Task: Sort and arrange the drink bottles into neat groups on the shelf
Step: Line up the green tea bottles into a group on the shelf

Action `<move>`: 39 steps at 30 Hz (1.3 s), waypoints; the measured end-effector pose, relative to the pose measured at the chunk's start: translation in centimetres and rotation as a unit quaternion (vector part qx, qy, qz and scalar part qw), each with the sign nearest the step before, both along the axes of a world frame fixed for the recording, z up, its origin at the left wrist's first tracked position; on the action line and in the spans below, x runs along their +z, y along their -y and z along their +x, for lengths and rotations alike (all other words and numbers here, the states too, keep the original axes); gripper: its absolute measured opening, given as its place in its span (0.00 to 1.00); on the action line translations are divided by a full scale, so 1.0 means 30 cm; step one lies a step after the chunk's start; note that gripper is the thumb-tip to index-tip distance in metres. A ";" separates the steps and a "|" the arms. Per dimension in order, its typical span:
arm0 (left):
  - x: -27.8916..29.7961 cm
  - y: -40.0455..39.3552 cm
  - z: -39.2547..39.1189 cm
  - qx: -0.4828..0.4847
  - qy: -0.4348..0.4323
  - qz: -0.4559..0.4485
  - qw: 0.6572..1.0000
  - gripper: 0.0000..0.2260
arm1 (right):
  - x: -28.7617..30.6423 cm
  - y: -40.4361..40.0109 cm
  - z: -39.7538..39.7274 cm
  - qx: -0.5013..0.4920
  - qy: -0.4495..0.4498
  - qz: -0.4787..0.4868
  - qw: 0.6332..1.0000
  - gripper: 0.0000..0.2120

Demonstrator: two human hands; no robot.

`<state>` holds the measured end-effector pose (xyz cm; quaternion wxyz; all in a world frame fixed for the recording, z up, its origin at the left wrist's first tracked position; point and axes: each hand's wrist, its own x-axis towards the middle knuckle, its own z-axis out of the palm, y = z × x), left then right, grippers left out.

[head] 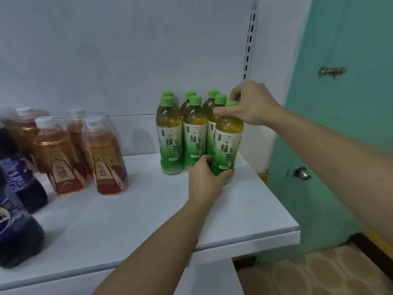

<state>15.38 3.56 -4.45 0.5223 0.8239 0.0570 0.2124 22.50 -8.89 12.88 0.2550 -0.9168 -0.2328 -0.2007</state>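
Between both hands stood the front green tea bottle (227, 143), upright — right hand (251, 103) pinching its cap from above, left hand (205, 177) curled round its base, the green group (180, 133) touching just beyond.

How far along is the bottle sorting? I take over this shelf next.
Mostly done, by the look of it. The green tea bottles stand grouped at the back right of the shelf, the amber bottles left of them, the dark blue bottles at far left. In hand: the front green tea bottle, right hand on its cap, left hand at its base. Left: setting it into line.
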 end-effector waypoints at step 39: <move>0.271 -0.371 -0.393 -0.183 -0.024 0.454 0.872 0.16 | 0.111 -0.388 -0.272 0.183 0.164 -0.017 0.969 0.20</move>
